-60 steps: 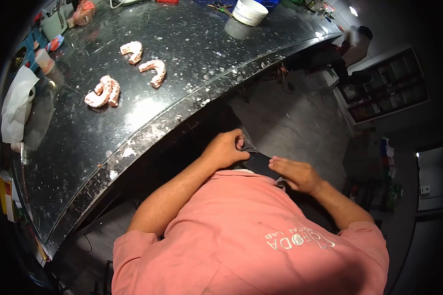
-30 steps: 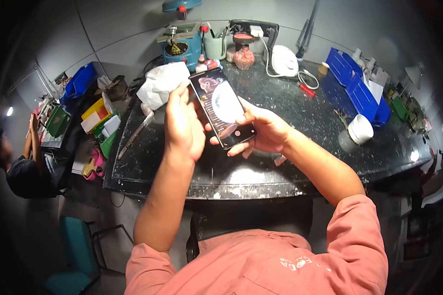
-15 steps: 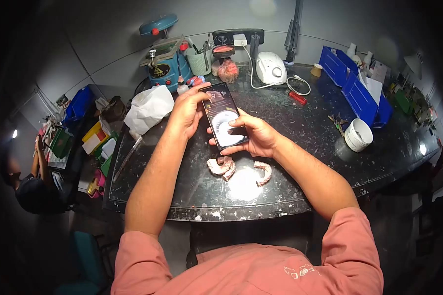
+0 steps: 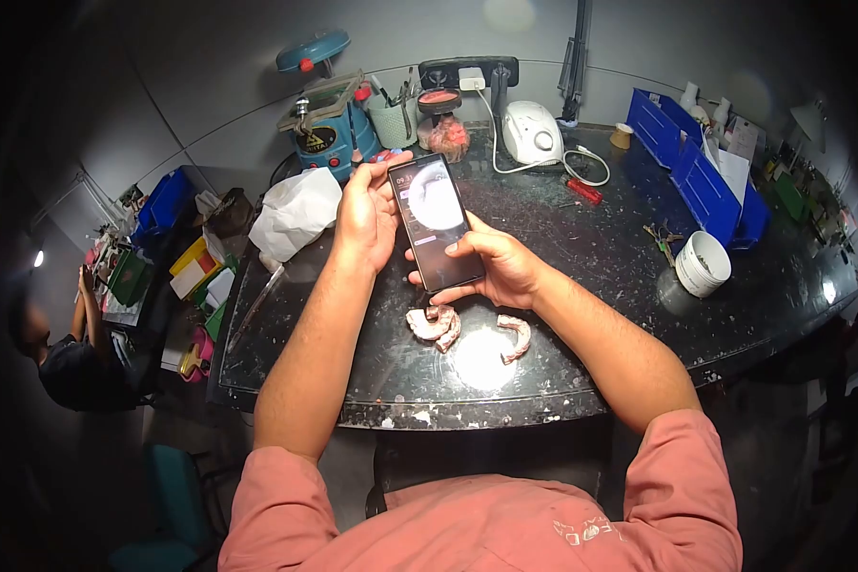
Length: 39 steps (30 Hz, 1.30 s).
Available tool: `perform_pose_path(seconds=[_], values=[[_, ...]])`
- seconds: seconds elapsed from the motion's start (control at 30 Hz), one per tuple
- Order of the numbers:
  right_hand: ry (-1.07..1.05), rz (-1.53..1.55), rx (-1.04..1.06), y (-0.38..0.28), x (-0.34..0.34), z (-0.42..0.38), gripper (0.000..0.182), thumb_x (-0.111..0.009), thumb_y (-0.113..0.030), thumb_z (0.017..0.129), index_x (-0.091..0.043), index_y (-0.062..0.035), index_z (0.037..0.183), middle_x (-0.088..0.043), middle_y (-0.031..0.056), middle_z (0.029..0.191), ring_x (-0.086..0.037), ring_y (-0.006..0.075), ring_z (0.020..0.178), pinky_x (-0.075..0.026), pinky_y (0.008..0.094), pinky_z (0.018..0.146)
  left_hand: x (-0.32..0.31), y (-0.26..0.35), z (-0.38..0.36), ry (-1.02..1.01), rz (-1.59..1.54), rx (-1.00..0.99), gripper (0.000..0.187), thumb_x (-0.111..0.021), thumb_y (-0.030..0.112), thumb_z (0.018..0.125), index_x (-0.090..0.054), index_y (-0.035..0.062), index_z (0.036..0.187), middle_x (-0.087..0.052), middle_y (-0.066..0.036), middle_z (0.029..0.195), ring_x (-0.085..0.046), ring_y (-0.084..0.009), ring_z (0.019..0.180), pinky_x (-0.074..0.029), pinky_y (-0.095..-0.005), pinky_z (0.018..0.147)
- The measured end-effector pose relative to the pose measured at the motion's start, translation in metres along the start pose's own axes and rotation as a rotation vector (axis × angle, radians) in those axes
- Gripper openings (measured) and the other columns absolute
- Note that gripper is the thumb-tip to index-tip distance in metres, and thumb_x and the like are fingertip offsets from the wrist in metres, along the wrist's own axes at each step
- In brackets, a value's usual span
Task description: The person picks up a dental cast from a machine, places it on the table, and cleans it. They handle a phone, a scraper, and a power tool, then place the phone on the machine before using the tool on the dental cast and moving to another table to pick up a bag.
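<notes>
A black smartphone [image 4: 431, 255] with its screen lit is held tilted above the bench, a bright glare on its upper half. My right hand [image 4: 501, 265] grips its lower right side, thumb over the edge of the screen and fingers behind. At the phone's upper left edge is my left hand [image 4: 367, 217], its fingers curled against the side and its thumb by the top corner. Below the phone, a dental model [image 4: 431, 327] of pinkish-white material lies on the bench. A thinner horseshoe-shaped dental piece [image 4: 517, 339] lies to its right.
The black bench [image 4: 582, 381] has a curved front edge. Behind stand a blue machine [image 4: 316, 141], a pen cup [image 4: 391, 124] and a white control box [image 4: 532, 133]. A crumpled white bag [image 4: 296, 214] lies left; a white tub [image 4: 703, 264] and blue bins [image 4: 705, 191] stand right. Another person [image 4: 76, 367] works far left.
My left thumb has moved off the screen to the phone's top corner. The screen's display has changed, and its bright glare sits higher. The view has shifted slightly.
</notes>
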State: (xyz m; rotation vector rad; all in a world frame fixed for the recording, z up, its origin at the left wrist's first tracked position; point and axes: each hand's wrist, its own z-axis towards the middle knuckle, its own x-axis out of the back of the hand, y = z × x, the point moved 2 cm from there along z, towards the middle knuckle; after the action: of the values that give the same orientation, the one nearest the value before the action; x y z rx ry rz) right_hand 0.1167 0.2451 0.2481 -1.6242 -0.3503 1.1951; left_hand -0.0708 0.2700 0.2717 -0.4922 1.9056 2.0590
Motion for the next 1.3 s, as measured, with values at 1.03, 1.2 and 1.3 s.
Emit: perform_pose_path(seconds=[1.03, 1.2, 1.3], values=[[0.018, -0.076, 0.022, 0.003, -0.010, 0.001, 0.095, -0.058, 0.016, 0.069, -0.017, -0.0149, 0.149, -0.052, 0.0167, 0.129, -0.061, 0.0311, 0.117, -0.057, 0.0493, 0.092, -0.010, 0.003, -0.011, 0.035, 0.064, -0.143, 0.044, -0.058, 0.028, 0.092, -0.055, -0.0025, 0.124, -0.063, -0.009, 0.102, -0.060, -0.0164, 0.095, -0.046, -0.0281, 0.086], [0.002, -0.082, 0.037, 0.003, -0.013, 0.002, 0.095, -0.061, 0.012, 0.072, -0.014, -0.0169, 0.150, -0.052, 0.0163, 0.130, -0.061, 0.0307, 0.116, -0.057, 0.0488, 0.092, -0.007, 0.003, -0.019, 0.042, 0.167, -0.149, 0.052, -0.048, 0.040, 0.094, -0.056, 0.0006, 0.127, -0.067, -0.012, 0.107, -0.063, -0.0201, 0.096, -0.049, -0.0332, 0.087], [0.028, -0.017, 0.076, 0.000, -0.008, 0.011, 0.083, -0.060, 0.002, 0.081, -0.018, -0.0173, 0.150, -0.054, 0.0116, 0.124, -0.064, 0.0238, 0.106, -0.057, 0.0510, 0.090, -0.003, -0.008, -0.024, -0.046, 0.020, 0.022, 0.057, -0.039, 0.049, 0.097, -0.056, 0.0015, 0.124, -0.067, -0.012, 0.107, -0.065, -0.0207, 0.093, -0.052, -0.0313, 0.082]])
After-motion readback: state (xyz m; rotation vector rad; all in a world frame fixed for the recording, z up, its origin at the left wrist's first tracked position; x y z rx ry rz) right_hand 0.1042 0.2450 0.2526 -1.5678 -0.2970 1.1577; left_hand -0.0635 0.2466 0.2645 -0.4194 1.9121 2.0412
